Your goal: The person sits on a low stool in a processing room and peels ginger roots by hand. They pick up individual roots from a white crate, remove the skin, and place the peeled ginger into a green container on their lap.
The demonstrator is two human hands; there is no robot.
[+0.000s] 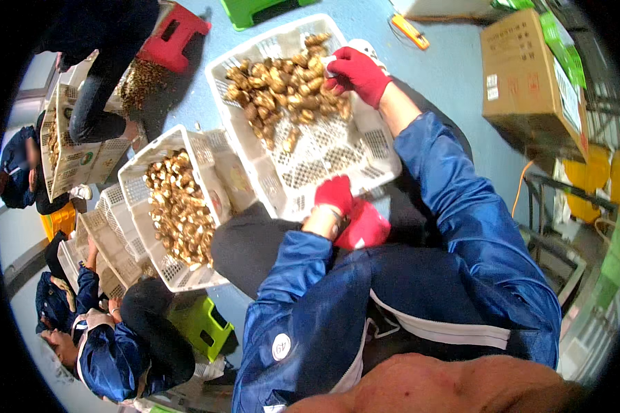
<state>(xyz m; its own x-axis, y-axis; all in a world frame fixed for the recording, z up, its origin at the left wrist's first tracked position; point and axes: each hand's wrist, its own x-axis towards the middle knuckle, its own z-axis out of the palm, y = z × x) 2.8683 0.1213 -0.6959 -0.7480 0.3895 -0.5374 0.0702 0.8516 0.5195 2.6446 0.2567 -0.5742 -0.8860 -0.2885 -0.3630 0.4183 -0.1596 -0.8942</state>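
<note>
A white perforated plastic crate (268,191) stands tilted before me, partly filled with brown, knobbly mushrooms or tubers (279,82); I cannot tell which. My right hand (359,75), in a red glove, is over the crate's far right side, with something small and whitish at its fingertips that is too blurred to name. My left hand (334,196), also red-gloved, rests at the near rim, its fingers bent over the edge; whether it grips the rim is unclear. A red cloth or bag (366,224) lies just beside the left wrist, close to my lap.
To the left is a second white crate (178,129) of cut brown-and-white pieces (180,211). Co-workers sit at the left among more crates. Red (178,38) and green stools (204,330) stand nearby. A cardboard box (526,77) and a metal frame (568,248) are at right.
</note>
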